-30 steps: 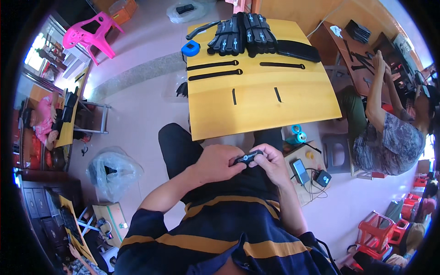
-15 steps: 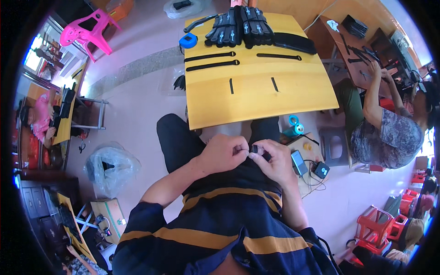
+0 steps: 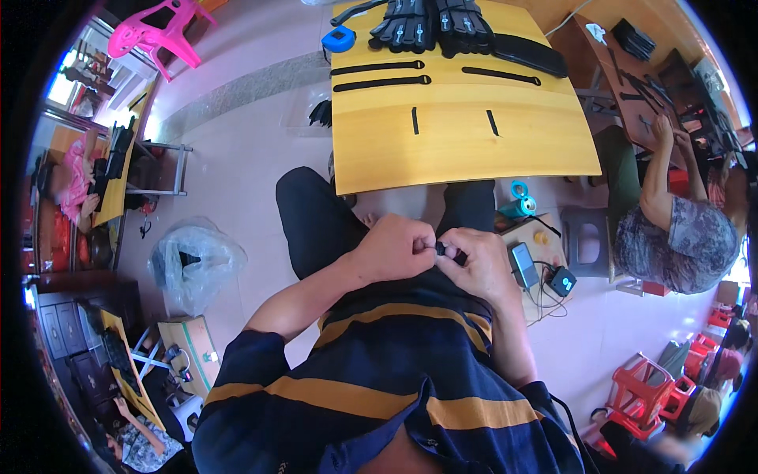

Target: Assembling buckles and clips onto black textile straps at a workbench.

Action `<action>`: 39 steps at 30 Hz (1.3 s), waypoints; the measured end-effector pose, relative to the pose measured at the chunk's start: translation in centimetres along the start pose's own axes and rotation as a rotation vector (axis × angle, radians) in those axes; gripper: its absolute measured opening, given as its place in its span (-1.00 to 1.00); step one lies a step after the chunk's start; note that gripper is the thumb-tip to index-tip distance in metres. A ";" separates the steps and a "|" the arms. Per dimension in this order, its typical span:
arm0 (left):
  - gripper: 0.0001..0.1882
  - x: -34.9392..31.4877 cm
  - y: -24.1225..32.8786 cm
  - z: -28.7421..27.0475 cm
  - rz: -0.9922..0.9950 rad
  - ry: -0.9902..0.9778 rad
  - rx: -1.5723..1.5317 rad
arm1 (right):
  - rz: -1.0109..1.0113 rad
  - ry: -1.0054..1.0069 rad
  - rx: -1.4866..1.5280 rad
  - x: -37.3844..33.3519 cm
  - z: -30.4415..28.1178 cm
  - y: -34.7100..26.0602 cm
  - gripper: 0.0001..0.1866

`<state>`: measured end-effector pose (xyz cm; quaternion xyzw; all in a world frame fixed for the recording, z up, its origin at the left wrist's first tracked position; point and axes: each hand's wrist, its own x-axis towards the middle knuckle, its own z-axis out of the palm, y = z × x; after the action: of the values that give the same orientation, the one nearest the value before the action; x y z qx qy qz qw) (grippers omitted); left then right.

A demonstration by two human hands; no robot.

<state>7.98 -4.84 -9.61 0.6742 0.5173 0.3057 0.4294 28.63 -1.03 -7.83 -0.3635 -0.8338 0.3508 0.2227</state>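
Over my lap, both hands are brought together in front of my dark trousers. My right hand pinches a small black piece, perhaps a short bit of strap, mostly covered by the fingers. My left hand is closed, its thumb and fingertips meeting the right fingertips at that piece; what it grips is hidden. Ahead stands a yellow table. Nearest on it lie two short black strips, the left one and the right one. Behind them are black loop-ended straps.
Bundled black straps, a black case and a blue tape measure occupy the table's far side. At my right, a small stand holds a teal bottle and cabled devices. A co-worker sits beyond. A plastic bag lies left.
The view has shifted, so the table sits higher and further right in the picture. Both hands stay together at the black piece, with the fingers slightly repositioned.
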 end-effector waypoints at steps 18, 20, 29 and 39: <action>-0.92 -1.2 -0.7 -0.1 0.025 0.151 0.174 | 0.002 -0.071 -0.064 1.6 1.6 0.0 -0.79; -0.92 -1.1 -1.3 -0.1 0.005 0.135 0.171 | -0.009 -0.079 -0.035 1.6 1.8 0.3 -0.80; -0.95 -1.1 -1.7 -0.9 -0.024 0.096 -0.062 | 0.056 -0.107 0.083 2.0 1.8 0.5 -0.75; -0.89 -1.1 -1.5 -1.8 -0.055 0.012 -0.007 | -0.003 -0.139 0.011 2.4 1.8 0.4 -0.72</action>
<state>5.48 -5.29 -10.16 0.6565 0.5369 0.2997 0.4370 26.14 0.18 -9.01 -0.3358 -0.8458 0.3796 0.1666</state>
